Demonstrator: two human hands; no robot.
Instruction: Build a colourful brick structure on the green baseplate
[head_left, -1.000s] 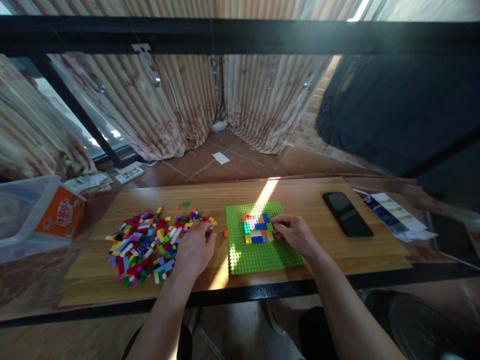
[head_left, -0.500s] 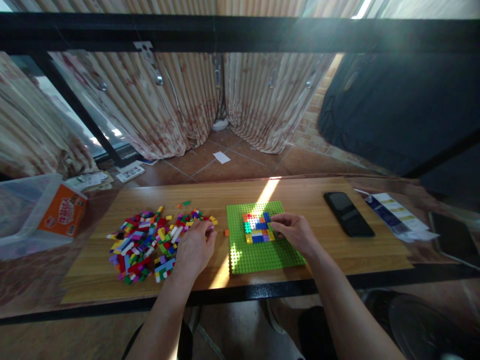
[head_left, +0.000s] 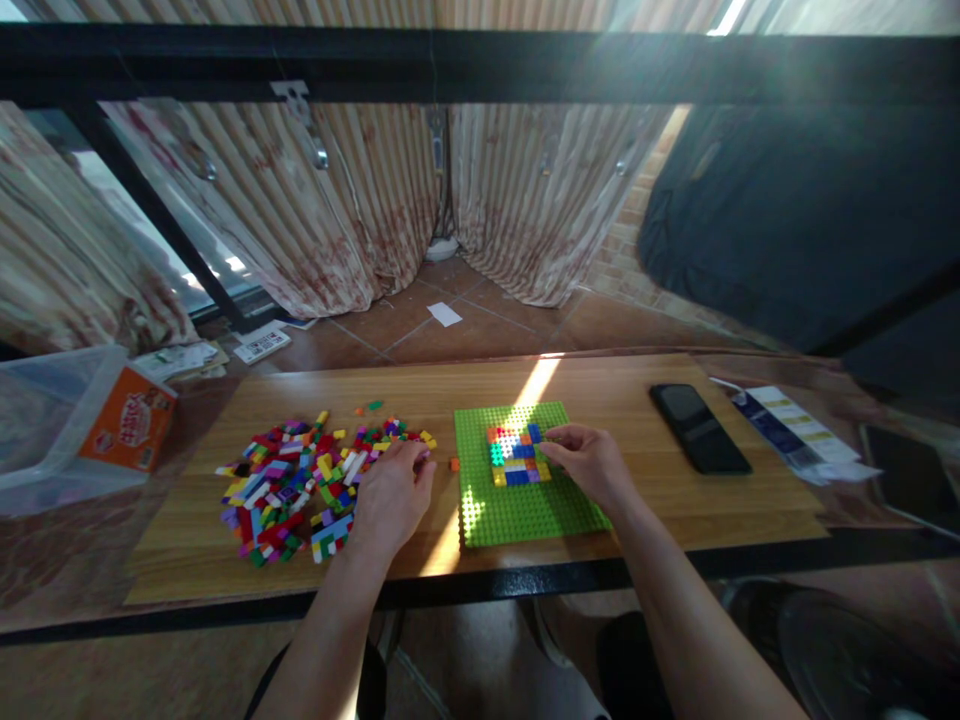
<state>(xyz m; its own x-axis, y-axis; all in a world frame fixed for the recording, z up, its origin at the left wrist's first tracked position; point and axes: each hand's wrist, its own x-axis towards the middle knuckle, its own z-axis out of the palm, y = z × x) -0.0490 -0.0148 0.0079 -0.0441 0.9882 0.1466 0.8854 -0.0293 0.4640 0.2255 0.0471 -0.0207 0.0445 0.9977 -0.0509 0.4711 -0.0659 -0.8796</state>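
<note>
A green baseplate [head_left: 525,510] lies on the wooden table [head_left: 615,390], carrying a small flat patch of coloured bricks [head_left: 514,455]. My right hand [head_left: 591,465] rests at the right edge of that patch, fingers pinched together against the bricks; what they hold is hidden. My left hand [head_left: 394,495] sits at the right end of a loose pile of coloured bricks [head_left: 296,485], its fingers curled over bricks there. One orange brick [head_left: 452,464] lies alone between the pile and the baseplate.
A black phone [head_left: 700,428] and a printed leaflet [head_left: 787,425] lie to the right on the table. A clear plastic bin with an orange box [head_left: 129,420] stands at the far left. Curtains and a tiled floor lie beyond the table's far edge.
Both hands stay almost where they were; the right hand's fingers have shifted slightly at the edge of the brick patch. The view has drifted a little.
</note>
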